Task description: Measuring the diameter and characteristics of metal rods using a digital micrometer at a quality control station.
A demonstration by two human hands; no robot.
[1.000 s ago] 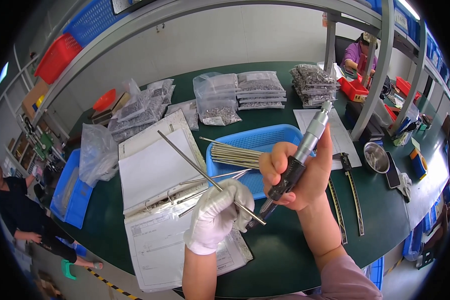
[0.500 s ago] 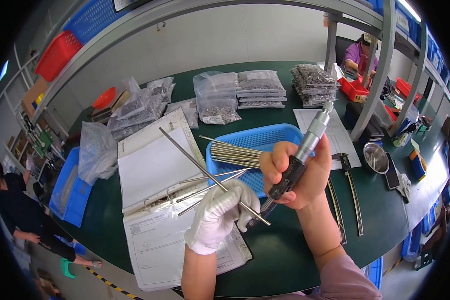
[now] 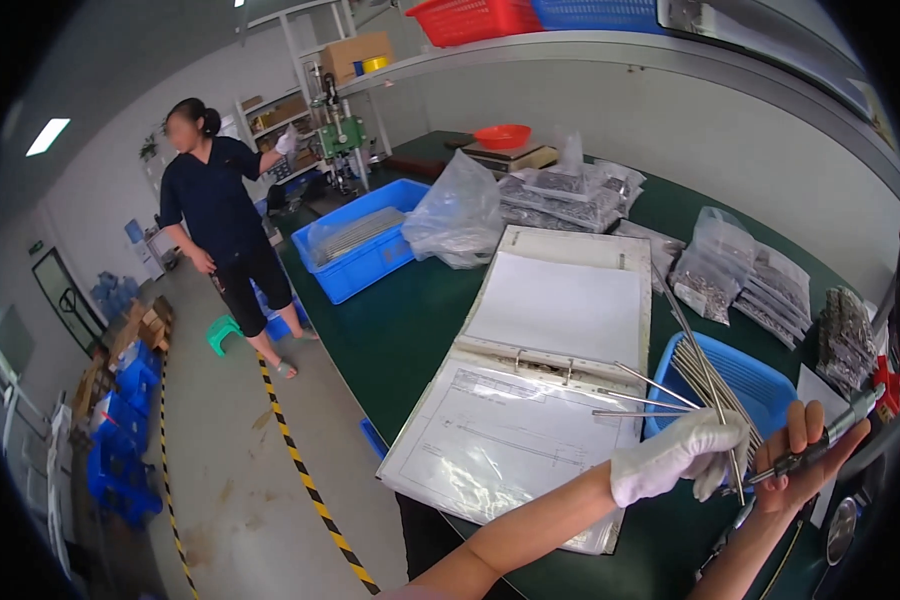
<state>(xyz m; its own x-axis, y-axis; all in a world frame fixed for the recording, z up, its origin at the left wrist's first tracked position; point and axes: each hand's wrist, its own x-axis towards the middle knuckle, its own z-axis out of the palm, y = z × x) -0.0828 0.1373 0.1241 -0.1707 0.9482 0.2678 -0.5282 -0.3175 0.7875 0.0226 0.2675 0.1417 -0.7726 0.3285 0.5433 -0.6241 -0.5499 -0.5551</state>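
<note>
Head view, shift: against half a second ago the view swings to the person's left, so the left hand (image 3: 682, 455) and right hand (image 3: 795, 462) sit at lower right and a co-worker (image 3: 218, 200) shows much larger.
Left hand: white-gloved, fingers closed narrow around one metal rod (image 3: 682, 322) near its lower end, apparently so most of its length stays free.
Metal rod: slants above the blue basket (image 3: 768, 382), its lower end near the micrometer (image 3: 846, 414); contact cannot be told.
Right hand: bare, fingers curled around the micrometer, a hold that likely leaves the measuring end facing the rod.
Blue basket: its walls probably keep the bundled rods (image 3: 722, 392) together, within reach.
Loose rods (image 3: 638, 413): lie between binder and basket, seemingly set apart from the bundle.
Binder (image 3: 510, 440): open flat on the counter (image 3: 345, 345), its drawing likely left readable beside the hands.
</note>
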